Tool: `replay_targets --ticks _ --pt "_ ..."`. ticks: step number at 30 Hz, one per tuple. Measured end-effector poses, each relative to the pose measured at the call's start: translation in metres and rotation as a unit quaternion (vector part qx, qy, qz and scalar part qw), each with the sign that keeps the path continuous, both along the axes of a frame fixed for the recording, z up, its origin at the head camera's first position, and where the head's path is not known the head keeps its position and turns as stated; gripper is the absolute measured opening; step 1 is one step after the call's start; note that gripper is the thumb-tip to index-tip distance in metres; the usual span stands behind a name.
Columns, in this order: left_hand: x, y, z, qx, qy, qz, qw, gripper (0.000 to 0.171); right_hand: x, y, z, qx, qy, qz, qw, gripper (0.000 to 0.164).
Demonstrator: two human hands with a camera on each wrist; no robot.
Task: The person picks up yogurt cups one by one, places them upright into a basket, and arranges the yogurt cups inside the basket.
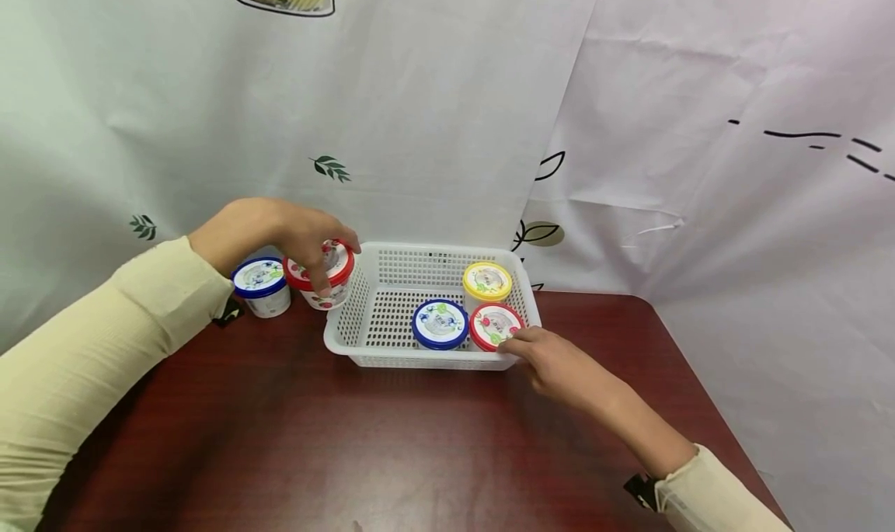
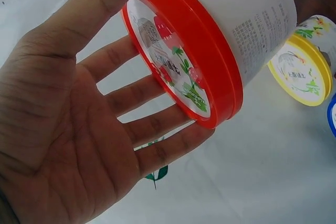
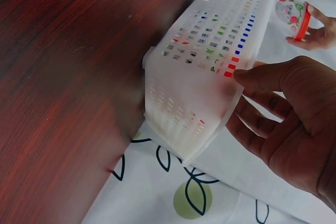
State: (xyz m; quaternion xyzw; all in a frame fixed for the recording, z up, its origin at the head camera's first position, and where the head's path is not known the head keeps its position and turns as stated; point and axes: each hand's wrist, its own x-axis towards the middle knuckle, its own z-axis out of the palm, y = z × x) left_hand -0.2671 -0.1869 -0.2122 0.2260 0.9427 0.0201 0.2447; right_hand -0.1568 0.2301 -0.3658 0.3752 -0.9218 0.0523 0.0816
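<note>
My left hand (image 1: 304, 233) grips a white tub with a red lid (image 1: 340, 266) from above, at the left end of a white plastic basket (image 1: 391, 352). In the left wrist view, the fingers and thumb spread round the rim of its strawberry-printed lid (image 2: 197, 40). My right hand (image 1: 566, 365) pinches the basket's front right rim, thumb on the outer wall (image 3: 210, 85) and fingers inside. Within the basket, a yellow-lidded tub (image 1: 487, 280) stands behind another red-lidded tub (image 1: 493, 324), with a blue-lidded tub (image 1: 440, 322) to the left of the red one.
Left of the basket, another blue-lidded tub (image 1: 260, 276) stands on the dark red wooden table (image 1: 419, 446), close to my left forearm. A white cloth with leaf prints (image 1: 433, 113) hangs right behind the basket. The table's right edge runs down beyond my right hand.
</note>
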Motion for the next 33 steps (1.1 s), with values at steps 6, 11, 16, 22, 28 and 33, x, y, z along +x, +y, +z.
replay_targets --ticks 6,11,16,22,28,33 --pt "0.006 0.007 -0.004 -0.003 0.024 -0.011 0.9996 0.099 -0.001 -0.001 -0.001 -0.001 0.004 0.013 1.000 0.032" --pt "0.008 0.015 -0.006 -0.013 0.027 -0.020 0.9993 0.101 -0.001 0.000 0.001 0.007 0.002 0.005 1.000 0.035" --pt "0.009 0.020 -0.009 -0.019 0.031 -0.025 0.9990 0.099 -0.001 0.000 0.000 0.004 0.009 0.011 1.000 0.035" --pt "0.011 0.023 -0.011 -0.009 0.031 -0.026 0.9991 0.096 -0.001 0.002 -0.003 0.008 0.038 0.028 0.999 0.035" --pt "0.011 0.027 -0.010 -0.002 0.025 -0.035 0.9991 0.097 0.000 0.002 -0.003 0.010 0.047 0.026 0.998 0.037" --pt "0.010 0.032 -0.012 -0.013 0.027 -0.050 0.9983 0.098 0.000 0.002 -0.003 0.008 0.049 0.030 0.998 0.038"
